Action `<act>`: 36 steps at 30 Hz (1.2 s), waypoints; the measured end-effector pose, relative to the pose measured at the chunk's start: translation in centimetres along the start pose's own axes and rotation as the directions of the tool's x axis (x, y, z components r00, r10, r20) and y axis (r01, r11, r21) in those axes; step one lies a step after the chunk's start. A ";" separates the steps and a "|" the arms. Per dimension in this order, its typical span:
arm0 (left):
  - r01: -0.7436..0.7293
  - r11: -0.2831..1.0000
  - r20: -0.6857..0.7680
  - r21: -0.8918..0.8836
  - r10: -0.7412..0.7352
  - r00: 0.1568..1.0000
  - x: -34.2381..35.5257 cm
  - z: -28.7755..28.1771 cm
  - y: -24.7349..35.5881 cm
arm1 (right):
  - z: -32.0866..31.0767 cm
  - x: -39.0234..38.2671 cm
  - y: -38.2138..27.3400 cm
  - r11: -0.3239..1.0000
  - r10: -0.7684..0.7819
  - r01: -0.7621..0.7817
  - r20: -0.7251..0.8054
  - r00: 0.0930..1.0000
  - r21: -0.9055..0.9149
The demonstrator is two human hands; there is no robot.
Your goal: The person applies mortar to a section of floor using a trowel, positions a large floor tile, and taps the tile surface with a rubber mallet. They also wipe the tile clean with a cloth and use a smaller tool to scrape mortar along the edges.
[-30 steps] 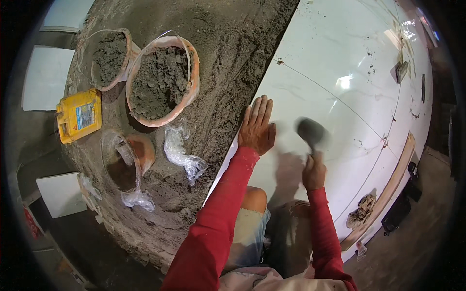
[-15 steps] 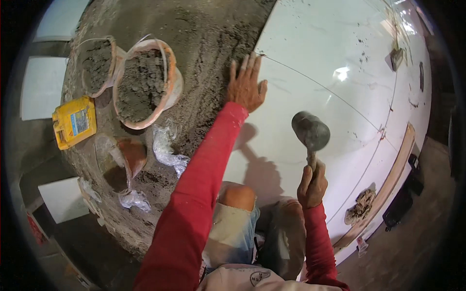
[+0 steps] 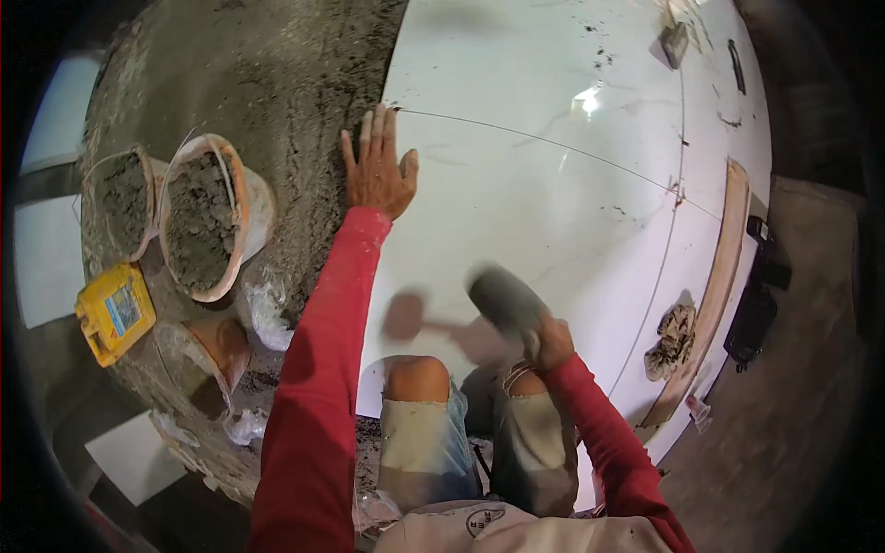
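My left hand (image 3: 376,177) lies with its fingers spread along the left edge of a large glossy white floor tile (image 3: 498,212), the thumb resting on the tile. Grey wet mortar (image 3: 309,101) borders that edge, close beside the fingers. In my right hand (image 3: 551,344) is the handle of a rubber mallet (image 3: 503,299), its dark head blurred by motion above the tile near my knees. The mallet's shadow falls on the tile to the left of the head. Thin joint lines separate this tile from others beyond it and to its right.
Two buckets of mortar, a larger one (image 3: 241,221) and a smaller one (image 3: 147,198), stand at the left. Near them are a yellow jug (image 3: 117,313) and a tipped brownish bucket (image 3: 217,355). A wooden strip (image 3: 710,304) and crumpled cloth (image 3: 671,343) lie at the right.
The mallet has swung down and left, and my right hand has come in toward my knees. My left hand remains on the tile's edge. The whole view has shifted.
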State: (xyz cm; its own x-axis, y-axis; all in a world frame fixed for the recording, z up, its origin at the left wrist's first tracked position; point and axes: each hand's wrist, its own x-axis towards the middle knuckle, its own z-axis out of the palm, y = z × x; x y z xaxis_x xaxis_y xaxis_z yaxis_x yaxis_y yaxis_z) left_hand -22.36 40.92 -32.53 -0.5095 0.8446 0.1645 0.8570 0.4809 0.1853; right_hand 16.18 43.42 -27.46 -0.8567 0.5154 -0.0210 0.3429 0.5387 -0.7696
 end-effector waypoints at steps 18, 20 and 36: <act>-0.008 0.996 -0.003 0.084 0.008 1.000 -0.3 0.5 -0.1 | -3.0 2.6 -4.1 0.991 -0.060 0.042 0.142 0.988 0.126; -0.006 0.996 0.004 0.086 0.006 1.000 -0.1 0.5 0.4 | -1.2 2.1 -1.7 0.990 0.136 -0.123 0.250 0.959 -0.065; -0.010 0.997 0.021 0.075 0.008 1.000 -0.5 0.9 -0.2 | -3.1 2.7 -3.4 0.983 -0.180 0.166 0.216 0.960 0.084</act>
State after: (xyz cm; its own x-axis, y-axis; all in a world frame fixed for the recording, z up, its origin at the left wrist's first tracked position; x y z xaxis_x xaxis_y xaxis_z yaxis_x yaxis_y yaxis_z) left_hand -22.23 40.55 -33.53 -0.5007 0.8533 0.1454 0.8653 0.4889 0.1108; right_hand 13.94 45.07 -22.94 -0.9670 0.2539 -0.0190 0.1626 0.5586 -0.8133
